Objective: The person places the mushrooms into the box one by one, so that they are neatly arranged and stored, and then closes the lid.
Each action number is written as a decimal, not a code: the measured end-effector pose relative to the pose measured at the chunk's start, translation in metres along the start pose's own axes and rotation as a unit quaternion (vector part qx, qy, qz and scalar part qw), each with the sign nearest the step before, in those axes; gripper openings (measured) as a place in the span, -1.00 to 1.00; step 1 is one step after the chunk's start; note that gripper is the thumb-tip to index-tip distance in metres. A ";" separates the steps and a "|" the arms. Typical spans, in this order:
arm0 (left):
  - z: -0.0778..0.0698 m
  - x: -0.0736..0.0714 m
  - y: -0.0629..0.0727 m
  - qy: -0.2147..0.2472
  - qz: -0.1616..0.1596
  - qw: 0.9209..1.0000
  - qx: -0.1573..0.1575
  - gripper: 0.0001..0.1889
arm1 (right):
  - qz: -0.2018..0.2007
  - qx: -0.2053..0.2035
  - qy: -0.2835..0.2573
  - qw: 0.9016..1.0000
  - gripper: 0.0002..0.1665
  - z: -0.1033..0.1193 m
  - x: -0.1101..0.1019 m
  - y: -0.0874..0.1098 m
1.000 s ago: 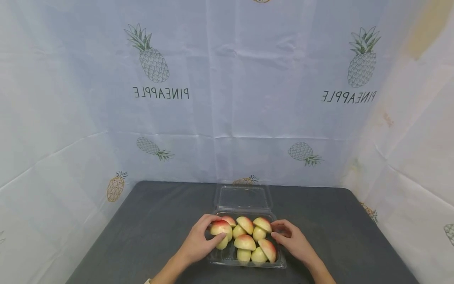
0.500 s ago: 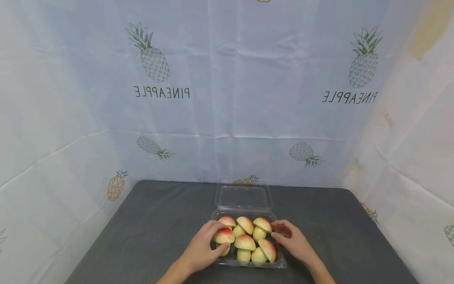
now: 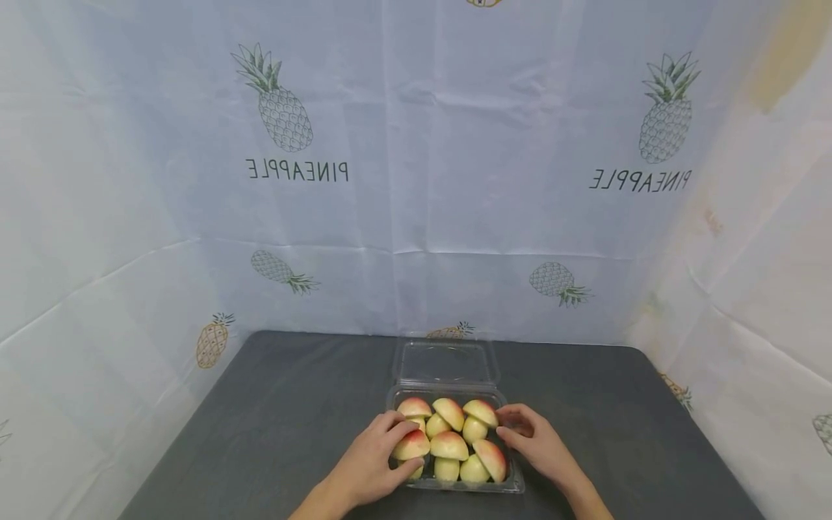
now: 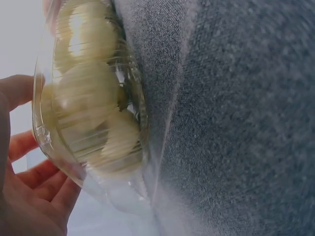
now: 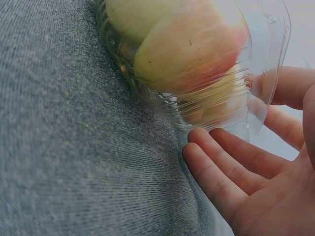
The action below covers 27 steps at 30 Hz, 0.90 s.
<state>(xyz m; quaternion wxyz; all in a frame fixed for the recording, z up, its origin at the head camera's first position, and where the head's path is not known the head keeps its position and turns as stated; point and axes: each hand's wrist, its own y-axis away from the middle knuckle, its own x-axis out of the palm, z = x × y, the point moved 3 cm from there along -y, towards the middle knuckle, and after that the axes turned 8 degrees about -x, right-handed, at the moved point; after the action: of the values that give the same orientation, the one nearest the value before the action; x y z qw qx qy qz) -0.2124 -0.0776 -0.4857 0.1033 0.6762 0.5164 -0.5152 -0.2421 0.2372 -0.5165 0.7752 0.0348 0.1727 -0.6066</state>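
A clear plastic clamshell container [image 3: 481,486] stands on the table with its lid [image 3: 446,361] folded back. Several mushroom-shaped pieces with red-and-yellow caps and pale stems sit in it in two rows. My left hand [image 3: 372,466] holds the front-left mushroom-shaped piece [image 3: 412,444] between thumb and fingers; its stem is partly hidden by the thumb. My right hand [image 3: 541,445] holds the container's right rim. In the right wrist view, thumb and index finger lie over the rim, while the other fingers [image 5: 231,169] stay near its lower wall. Through the left wrist view's clear wall, the pieces look blurred.
A dark grey cloth [image 3: 292,404] covers the table. White fabric [image 3: 474,180] printed with pineapples hangs behind it and at both sides. The open lid reaches back close to the rear table edge.
My left hand has brought its mushroom-shaped piece toward me, lower at the front left, uncovering the back-left piece. The right hand and the container have stayed in place.
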 end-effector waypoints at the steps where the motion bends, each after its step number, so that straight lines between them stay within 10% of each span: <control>1: 0.000 0.000 0.000 -0.001 0.004 1.000 -0.001 -0.60 | 0.000 -0.001 0.001 1.000 -0.50 0.000 0.000 0.000; 10: 0.002 -0.004 0.003 0.006 0.034 0.999 -0.020 -0.61 | 0.002 0.003 -0.003 1.000 -0.49 0.000 0.003 0.000; 20: 0.002 -0.006 0.004 -0.004 -0.030 0.999 0.020 -0.80 | 0.009 -0.004 0.002 1.000 -0.50 0.004 0.003 0.002; 27: 0.005 -0.012 -0.002 0.015 -0.053 0.998 -0.010 -0.88 | -0.008 0.005 0.015 1.000 -0.51 0.007 0.001 0.001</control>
<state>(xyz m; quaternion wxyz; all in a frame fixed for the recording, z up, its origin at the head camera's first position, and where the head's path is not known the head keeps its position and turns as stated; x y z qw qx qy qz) -0.2163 -0.0873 -0.4773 0.0745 0.6548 0.5579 -0.5045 -0.2389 0.2345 -0.5104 0.7678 0.0463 0.1814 -0.6128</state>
